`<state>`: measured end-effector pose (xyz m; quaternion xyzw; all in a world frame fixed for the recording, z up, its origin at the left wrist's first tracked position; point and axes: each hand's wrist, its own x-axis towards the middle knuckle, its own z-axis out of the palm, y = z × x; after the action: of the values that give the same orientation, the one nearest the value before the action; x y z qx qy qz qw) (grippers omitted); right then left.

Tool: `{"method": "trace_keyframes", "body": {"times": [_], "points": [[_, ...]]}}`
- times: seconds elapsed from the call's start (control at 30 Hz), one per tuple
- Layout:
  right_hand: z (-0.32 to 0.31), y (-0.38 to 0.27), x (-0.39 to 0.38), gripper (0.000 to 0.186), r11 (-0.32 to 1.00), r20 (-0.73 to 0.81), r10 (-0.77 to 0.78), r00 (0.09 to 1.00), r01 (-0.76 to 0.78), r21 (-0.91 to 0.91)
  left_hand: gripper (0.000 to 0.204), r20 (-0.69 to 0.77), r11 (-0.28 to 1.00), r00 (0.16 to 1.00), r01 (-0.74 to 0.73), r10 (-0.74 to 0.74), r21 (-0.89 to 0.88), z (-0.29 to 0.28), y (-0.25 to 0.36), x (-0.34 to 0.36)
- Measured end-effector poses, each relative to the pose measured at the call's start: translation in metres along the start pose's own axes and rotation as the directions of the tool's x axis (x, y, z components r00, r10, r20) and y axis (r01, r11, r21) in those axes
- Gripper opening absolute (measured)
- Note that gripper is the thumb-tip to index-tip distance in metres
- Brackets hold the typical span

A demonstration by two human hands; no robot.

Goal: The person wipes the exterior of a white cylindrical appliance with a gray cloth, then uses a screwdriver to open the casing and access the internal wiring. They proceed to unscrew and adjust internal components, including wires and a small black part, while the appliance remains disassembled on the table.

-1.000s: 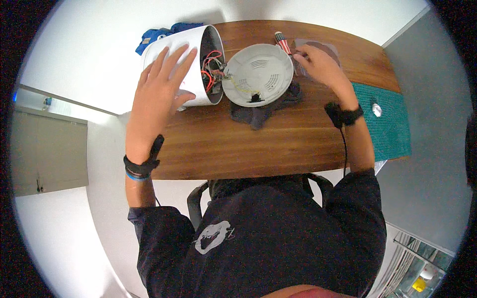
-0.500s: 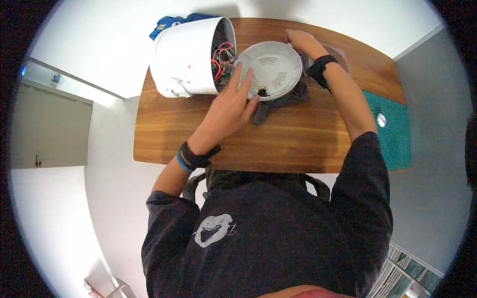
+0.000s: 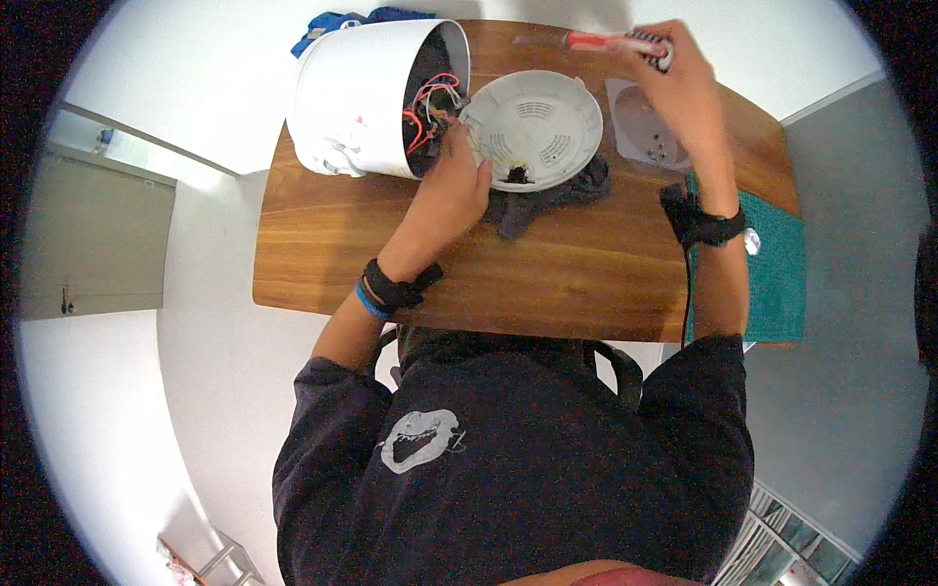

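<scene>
White casing [image 3: 357, 107] lies sideways at upper left, seemingly exposing wires [image 3: 437, 102] to the left hand [image 3: 451, 190], its hold unclear, while the right hand [image 3: 684, 86] grips a screwdriver [image 3: 590, 41].

Housing [image 3: 357, 107]: smooth, glossy shell, apparently plastic. Cover [image 3: 537, 137]: matt moulded plastic. Wires [image 3: 412, 132]: plastic-looking sheaths. Screwdriver [image 3: 586, 41]: smooth, plastic-looking handle. Table [image 3: 391, 273]: smooth wood-grain surface, faintly lustrous. Rag [image 3: 515, 208]: soft matt cloth. Mat [image 3: 767, 293]: matt sheet. Tray [image 3: 630, 137]: clear, smooth plastic.
</scene>
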<state>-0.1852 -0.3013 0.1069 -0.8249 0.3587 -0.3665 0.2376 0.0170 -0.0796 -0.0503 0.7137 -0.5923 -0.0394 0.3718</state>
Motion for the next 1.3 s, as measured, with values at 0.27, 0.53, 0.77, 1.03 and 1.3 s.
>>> {"method": "trace_keyframes", "body": {"times": [0.27, 0.53, 0.77, 1.03, 1.3], "points": [[0.034, 0.035, -0.057, 0.038, 0.991, 0.316, -0.131, 0.94, 0.126, 0.035, 0.048, -0.002, 0.981, 0.99, 0.137, -0.139, -0.134, -0.007, 0.013, 0.006], [0.047, 0.046, -0.068, 0.045, 0.988, 0.417, -0.148, 0.897, 0.118, 0.096, 0.045, -0.056, 0.99, 0.996, 0.06, -0.067, -0.127, 0.006, -0.002, 0.008], [0.057, 0.054, -0.078, 0.046, 0.872, 0.432, -0.456, 0.778, 0.487, 0.044, 0.035, -0.035, 0.98, 0.993, 0.101, -0.109, -0.174, 0.001, -0.004, 0.013], [0.052, 0.032, -0.073, 0.031, 0.782, 0.413, -0.466, 0.783, 0.582, -0.222, 0.03, -0.064, 0.981, 0.995, 0.059, -0.072, -0.185, 0.001, -0.006, 0.012], [0.057, 0.033, -0.078, 0.026, 0.745, 0.373, -0.48, 0.794, 0.593, -0.305, 0.031, -0.051, 0.974, 0.991, 0.108, -0.121, -0.199, -0.001, -0.002, 0.011]]}}
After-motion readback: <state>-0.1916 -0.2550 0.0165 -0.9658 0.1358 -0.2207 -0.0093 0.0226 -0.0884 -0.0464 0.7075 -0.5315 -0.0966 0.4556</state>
